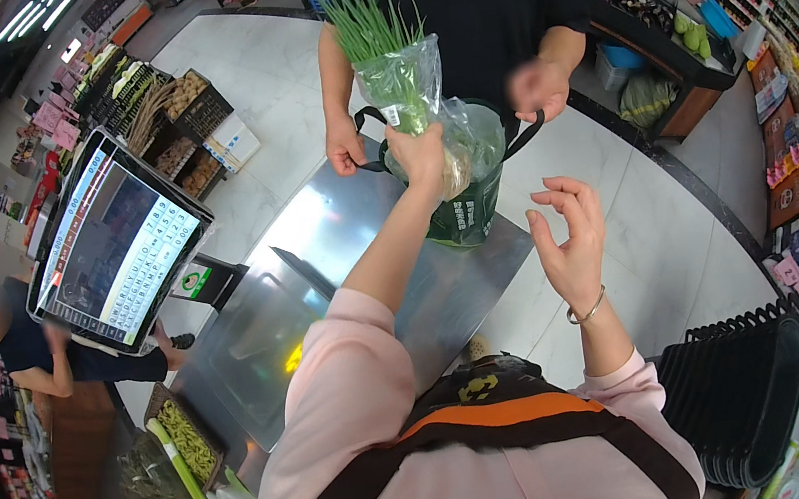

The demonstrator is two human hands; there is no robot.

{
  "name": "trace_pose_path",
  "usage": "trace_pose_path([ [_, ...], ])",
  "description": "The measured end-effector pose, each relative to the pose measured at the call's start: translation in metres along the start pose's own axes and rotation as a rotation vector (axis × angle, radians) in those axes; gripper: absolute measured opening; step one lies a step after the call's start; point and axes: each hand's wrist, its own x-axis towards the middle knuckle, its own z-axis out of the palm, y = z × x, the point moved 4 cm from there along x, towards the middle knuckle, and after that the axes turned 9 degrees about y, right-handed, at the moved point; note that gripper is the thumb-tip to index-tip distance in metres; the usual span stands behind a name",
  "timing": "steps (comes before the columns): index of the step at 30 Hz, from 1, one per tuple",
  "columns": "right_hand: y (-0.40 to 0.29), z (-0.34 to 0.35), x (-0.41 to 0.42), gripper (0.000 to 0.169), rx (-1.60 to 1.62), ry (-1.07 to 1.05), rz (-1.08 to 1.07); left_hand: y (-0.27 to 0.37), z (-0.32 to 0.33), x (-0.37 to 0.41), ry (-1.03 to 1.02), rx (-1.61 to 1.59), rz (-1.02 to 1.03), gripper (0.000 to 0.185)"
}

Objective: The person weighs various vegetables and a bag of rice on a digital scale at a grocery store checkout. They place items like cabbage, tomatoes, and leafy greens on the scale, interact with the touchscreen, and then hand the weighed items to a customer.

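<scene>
My left hand [419, 152] grips the lower part of a clear plastic bag [430, 67] of scallions [373, 22], which carries a white label. The green tops point up and away from me. Below it, a dark green shopping bag [467, 214] with printed writing stands on the metal counter [352, 206], its mouth spread and clear plastic [486, 128] showing inside. Across from me a person in a black shirt [488, 3] holds the bag's black handles, one in each hand. My right hand [572, 234], with a bangle at the wrist, is raised beside the bag, fingers apart and holding nothing.
A touchscreen weighing terminal [126, 240] stands on the left of the counter. Nearer me on that side are a basket of green vegetables [186, 437] and a long green stalk [180, 468]. Stacked black shopping baskets [744, 393] stand at right. Another person [32, 336] is behind the terminal.
</scene>
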Motion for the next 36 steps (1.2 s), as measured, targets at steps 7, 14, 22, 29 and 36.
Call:
trace_pose_path([
  [7, 0.018, 0.023, -0.012, 0.015, 0.036, -0.094, 0.063, -0.011, 0.056, 0.031, 0.054, 0.385, -0.222, 0.082],
  [14, 0.028, 0.036, -0.018, 0.013, 0.08, -0.149, 0.131, -0.049, 0.072, -0.032, -0.036, 0.72, -0.196, 0.096],
  [22, 0.022, 0.053, -0.024, 0.011, 0.189, -0.214, 0.174, -0.06, 0.055, -0.043, -0.491, 1.291, -0.084, 0.109],
  [29, 0.013, 0.068, -0.018, 0.007, 0.319, -0.234, 0.164, -0.001, 0.045, -0.06, -0.496, 0.776, 0.068, 0.091],
  [36, -0.058, 0.08, -0.022, 0.012, 0.699, -0.336, 0.128, 0.035, -0.152, -0.063, -0.594, 0.162, 0.236, 0.029],
])
